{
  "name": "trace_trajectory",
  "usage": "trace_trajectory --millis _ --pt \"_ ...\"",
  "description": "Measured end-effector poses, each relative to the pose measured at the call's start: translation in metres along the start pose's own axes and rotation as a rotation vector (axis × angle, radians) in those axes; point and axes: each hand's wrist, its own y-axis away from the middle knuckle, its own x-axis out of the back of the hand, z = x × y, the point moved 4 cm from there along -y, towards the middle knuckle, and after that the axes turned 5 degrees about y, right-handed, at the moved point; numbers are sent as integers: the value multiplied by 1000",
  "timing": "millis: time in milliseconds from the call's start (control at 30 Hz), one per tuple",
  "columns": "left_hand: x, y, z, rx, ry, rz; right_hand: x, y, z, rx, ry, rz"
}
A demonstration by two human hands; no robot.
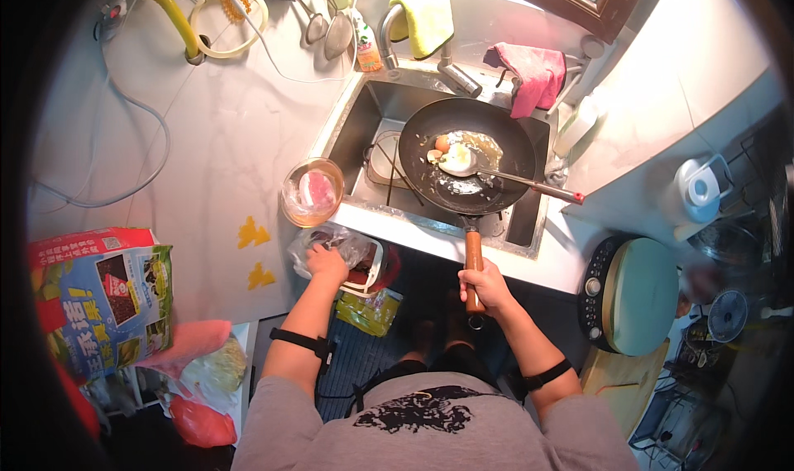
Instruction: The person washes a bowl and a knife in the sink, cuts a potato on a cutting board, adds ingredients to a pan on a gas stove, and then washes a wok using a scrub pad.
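My right hand (485, 287) is closed around the wooden handle (473, 254) of a dark wok (434, 120), which rests over the stainless steel sink (363, 120). Inside the wok lie eggshells (441, 143), wet food residue and a metal spatula (521, 179) with a red-tipped handle. My left hand (327, 263) is over a crumpled clear plastic bag (302, 248) at a white-rimmed bin (376, 266); its fingertips are partly hidden, so whether it grips the bag cannot be told. Just beyond it, a clear bowl (289, 207) holds wrapped pink meat (317, 189).
Chopsticks (389, 182) and a pale dish (383, 154) lie in the sink's left part. Behind stand a faucet (388, 40) with a yellow cloth (428, 21) and a pink cloth (536, 77). A round electric griddle (642, 297) stands at right, a large printed bag (105, 297) at left.
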Motion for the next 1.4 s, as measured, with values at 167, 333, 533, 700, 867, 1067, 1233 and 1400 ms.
trace_trajectory --millis 167,333,533,700,867,1067,1233,1400 --pt "40 30 42 -295 249 225 3 -30 4 -45 -42 26" --pt "38 73 129 -441 1167 -623 -3 -54 8 -96 -94 72" --pt "25 69 178 -450 1201 -776 -2 -81 16 -87 -147 96" --pt "25 66 187 -445 1259 -768 6 -95 27 -95 -91 144" --pt "31 74 190 -392 1354 -920 21 -84 -17 21 1074 136" --pt "34 70 189 -422 1184 -747 91 -74 -95 83 1749 700" --pt "32 69 192 -460 1219 -717 145 -111 -80 -366 1424 471" --pt "33 70 190 -475 1206 -707 136 -119 -63 -375 1493 304"
